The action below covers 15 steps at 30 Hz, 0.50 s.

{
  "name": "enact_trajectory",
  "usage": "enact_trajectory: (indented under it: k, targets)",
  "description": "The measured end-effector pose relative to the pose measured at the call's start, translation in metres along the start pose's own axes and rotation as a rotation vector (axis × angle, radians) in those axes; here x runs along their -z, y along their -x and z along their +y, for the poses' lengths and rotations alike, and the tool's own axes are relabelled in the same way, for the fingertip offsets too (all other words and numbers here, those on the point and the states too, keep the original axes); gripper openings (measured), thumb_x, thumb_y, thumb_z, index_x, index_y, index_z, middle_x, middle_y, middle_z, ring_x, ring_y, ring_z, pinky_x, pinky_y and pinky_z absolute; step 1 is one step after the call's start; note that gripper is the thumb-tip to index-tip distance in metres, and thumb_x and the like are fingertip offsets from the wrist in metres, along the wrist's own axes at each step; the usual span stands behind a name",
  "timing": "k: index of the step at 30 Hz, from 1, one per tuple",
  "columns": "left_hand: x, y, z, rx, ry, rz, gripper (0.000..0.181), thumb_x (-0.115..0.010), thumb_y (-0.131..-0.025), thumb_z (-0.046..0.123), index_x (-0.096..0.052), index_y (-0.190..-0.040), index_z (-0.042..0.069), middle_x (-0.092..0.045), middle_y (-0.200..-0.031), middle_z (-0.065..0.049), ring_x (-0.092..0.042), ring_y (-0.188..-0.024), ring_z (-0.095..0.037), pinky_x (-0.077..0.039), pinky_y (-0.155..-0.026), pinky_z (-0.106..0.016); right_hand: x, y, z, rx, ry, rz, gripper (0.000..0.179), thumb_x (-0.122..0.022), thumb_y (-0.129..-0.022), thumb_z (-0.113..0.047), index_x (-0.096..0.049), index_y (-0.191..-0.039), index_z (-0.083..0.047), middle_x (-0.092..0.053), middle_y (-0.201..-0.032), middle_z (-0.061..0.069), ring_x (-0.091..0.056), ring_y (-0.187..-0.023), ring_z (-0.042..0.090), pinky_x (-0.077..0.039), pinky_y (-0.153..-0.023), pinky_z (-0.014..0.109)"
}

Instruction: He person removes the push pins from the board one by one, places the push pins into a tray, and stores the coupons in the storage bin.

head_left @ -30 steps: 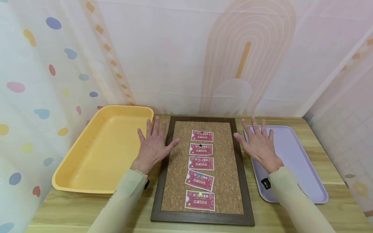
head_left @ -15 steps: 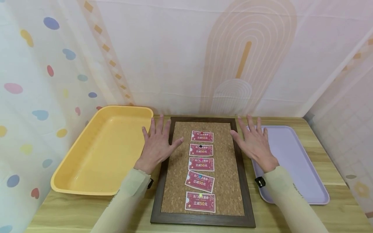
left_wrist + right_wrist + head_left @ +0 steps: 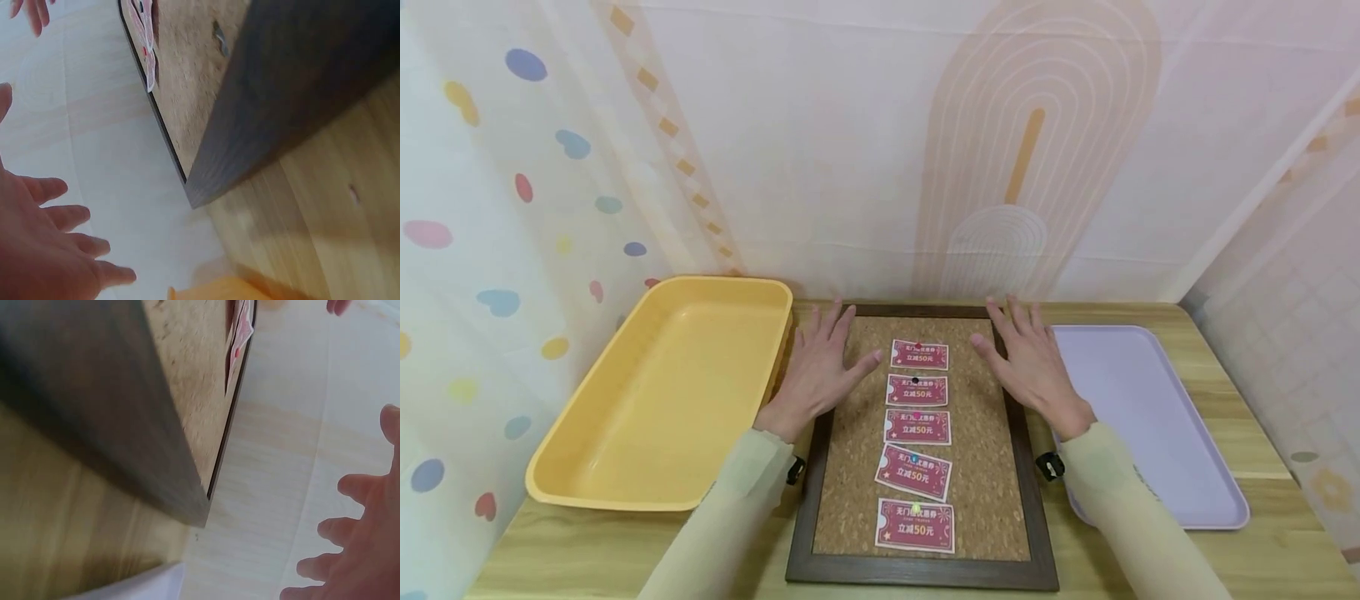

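Note:
A dark-framed cork board (image 3: 985, 467) lies on the table, with several red and white coupons pinned in a column down its middle. The nearest coupon (image 3: 915, 527) carries a yellow-green pushpin; the farthest coupon (image 3: 920, 356) has a red one. Over the board's left frame side hovers my left hand (image 3: 820, 367), fingers spread and straight, holding nothing. My right hand (image 3: 1028, 362) is held likewise over the right frame side, thumb toward the coupons. Both wrist views show the hands raised above the board, apart from it.
A deep yellow tub (image 3: 662, 400) stands on the table left of the board. To the right lies a shallow lavender tray (image 3: 1150, 417), partly covered by the right sleeve. A patterned curtain (image 3: 850, 167) hangs behind the wooden table (image 3: 580, 550).
Both hands have moved inward, the left toward the right and the right toward the left, so they now hover over the frame's sides. The coupons and board stay in place.

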<state>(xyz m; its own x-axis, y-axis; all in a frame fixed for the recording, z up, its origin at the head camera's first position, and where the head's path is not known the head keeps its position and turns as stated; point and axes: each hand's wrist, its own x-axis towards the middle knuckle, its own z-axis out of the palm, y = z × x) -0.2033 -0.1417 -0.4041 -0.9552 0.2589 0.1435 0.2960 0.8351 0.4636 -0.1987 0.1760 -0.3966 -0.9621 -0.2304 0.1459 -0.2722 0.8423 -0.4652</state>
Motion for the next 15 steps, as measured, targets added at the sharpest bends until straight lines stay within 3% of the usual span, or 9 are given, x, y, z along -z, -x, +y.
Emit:
enact_trajectory:
  k: [8, 15]
  targets:
    - [-0.002, -0.004, 0.003, -0.03, 0.178, -0.002, 0.082, -0.054, -0.102, 0.056, -0.027, -0.163, 0.009, -0.024, -0.169, -0.015, -0.016, -0.156, -0.038, -0.018, -0.123, -0.059, -0.01, -0.007, -0.01, 0.046, -0.101, -0.01, 0.078, -0.031, -0.106, -0.066, -0.026, -0.165, -0.015, -0.014, -0.171, 0.018, -0.004, -0.156, 0.045, -0.009, -0.12, 0.07]
    - [-0.005, -0.012, 0.006, 0.018, 0.298, -0.01, 0.075, -0.053, -0.104, 0.054, -0.034, -0.161, 0.01, -0.035, -0.164, -0.016, -0.033, -0.15, -0.039, -0.028, -0.119, -0.061, -0.016, -0.015, -0.02, 0.087, -0.228, -0.021, 0.075, -0.036, -0.107, -0.062, -0.028, -0.165, -0.015, -0.022, -0.17, 0.013, -0.018, -0.156, 0.038, -0.021, -0.12, 0.065]
